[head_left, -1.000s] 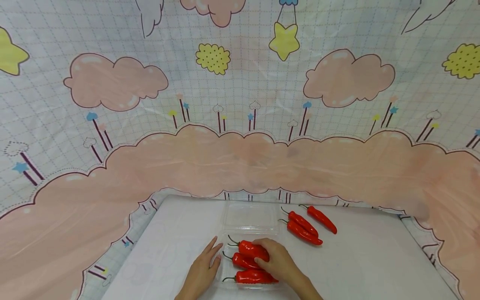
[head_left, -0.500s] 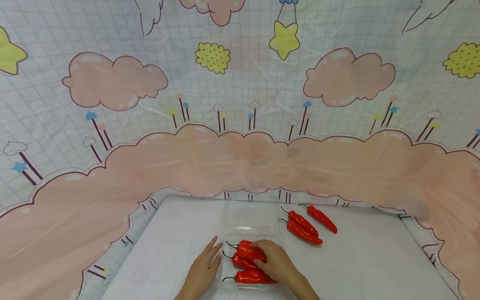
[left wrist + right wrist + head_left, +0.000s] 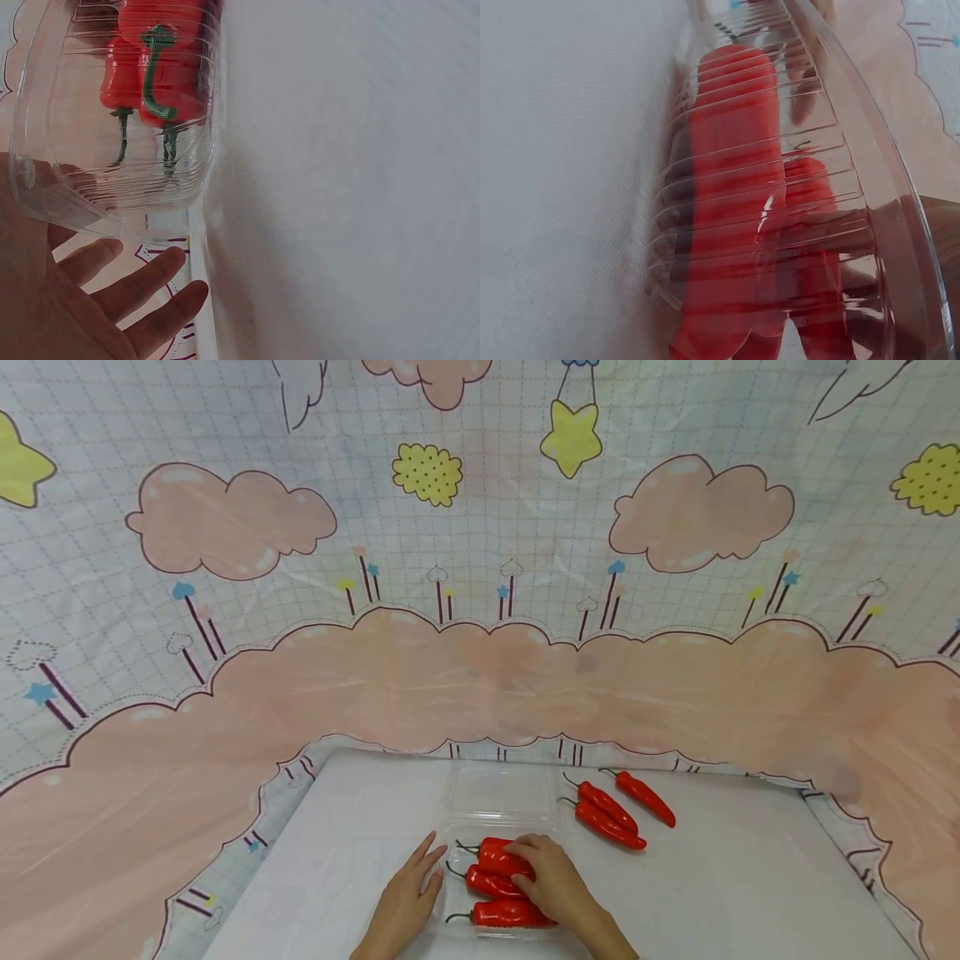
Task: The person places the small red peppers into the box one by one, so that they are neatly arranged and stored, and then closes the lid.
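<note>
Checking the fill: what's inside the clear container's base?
At least three red peppers; the right hand covers the right ends of the rear ones, so anything beneath it is hidden.

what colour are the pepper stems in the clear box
Green; the stems show best in the left wrist view.

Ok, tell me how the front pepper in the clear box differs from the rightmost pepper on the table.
The front pepper lies in the clear box; the rightmost pepper lies on the white table. The front pepper lies nearly straight across, while the rightmost pepper slants, its tip nearer the person. Both are red with green stems.
</note>
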Available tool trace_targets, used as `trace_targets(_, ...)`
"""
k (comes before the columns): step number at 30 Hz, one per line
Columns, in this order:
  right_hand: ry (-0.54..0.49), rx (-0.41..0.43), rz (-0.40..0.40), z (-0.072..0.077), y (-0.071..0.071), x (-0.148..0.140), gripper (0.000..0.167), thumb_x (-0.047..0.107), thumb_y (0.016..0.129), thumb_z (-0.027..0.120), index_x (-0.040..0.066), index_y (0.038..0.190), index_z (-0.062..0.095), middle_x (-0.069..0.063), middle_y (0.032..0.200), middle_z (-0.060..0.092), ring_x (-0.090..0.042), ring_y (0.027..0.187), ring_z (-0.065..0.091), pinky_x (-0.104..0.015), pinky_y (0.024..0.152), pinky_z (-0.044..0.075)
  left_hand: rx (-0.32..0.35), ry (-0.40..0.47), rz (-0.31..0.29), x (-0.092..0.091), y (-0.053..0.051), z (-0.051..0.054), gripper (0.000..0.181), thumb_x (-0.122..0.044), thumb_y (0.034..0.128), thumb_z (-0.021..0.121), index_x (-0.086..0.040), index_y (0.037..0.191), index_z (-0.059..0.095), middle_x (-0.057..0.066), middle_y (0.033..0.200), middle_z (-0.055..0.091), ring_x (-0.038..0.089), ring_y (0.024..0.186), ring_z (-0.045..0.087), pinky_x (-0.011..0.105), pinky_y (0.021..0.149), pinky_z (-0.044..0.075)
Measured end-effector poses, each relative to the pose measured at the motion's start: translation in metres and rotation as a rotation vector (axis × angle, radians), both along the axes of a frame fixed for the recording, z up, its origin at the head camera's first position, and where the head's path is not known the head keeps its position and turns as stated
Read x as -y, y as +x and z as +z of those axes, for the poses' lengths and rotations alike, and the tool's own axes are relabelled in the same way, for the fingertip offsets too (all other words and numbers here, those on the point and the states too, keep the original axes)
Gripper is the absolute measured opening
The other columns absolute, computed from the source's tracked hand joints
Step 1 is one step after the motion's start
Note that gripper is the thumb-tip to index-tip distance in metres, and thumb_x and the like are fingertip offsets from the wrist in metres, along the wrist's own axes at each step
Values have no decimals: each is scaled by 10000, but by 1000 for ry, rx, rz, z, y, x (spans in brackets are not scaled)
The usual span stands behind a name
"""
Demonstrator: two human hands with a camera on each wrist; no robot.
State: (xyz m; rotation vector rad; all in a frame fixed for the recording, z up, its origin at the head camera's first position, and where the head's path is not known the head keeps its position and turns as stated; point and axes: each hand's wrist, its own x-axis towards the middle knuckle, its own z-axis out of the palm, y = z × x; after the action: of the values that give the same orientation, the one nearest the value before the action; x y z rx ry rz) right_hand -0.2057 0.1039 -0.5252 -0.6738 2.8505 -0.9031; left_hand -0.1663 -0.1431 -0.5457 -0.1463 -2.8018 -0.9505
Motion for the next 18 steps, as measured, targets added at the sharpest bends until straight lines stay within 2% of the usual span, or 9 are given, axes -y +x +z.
trace_targets(9,-3,-43,0,0,-1,-2,381,215,864,743,168,1239,691,-6,1189,643,-198,1091,549,-468,960,525,-11,1,-4,0,-1,0,366,-169,969,588,-122,1330,616,50,1533,456,332,1282,564,539,1010,480)
trace_targets(18,-27,-5,-39,4,2,-1,383,204,819,785,180,1191,695,-7,1171,648,-208,1071,566,-488,948,532,-25,-1,-3,1,-1,-2,365,-167,965,590,-117,1325,620,49,1526,464,323,1267,577,534,996,489)
